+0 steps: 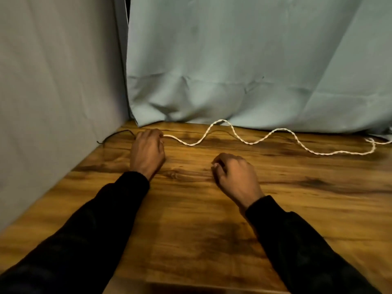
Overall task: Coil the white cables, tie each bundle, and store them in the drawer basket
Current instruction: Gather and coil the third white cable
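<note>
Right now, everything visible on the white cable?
The white cable looks like a thin twisted cord, uncoiled and lying in loose waves along the far edge of the wooden table, near the blue-grey cloth backdrop. Its left end is held by the left hand. It runs out of frame at right, where a loop or knot shows, too blurred to tell.

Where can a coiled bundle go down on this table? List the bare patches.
Bare wood lies between the sleeves near the table's front edge, and right of the right hand, below the white cable. The back strip under the blue cloth is crowded: the cable snakes along it, gripped by the left hand.
</note>
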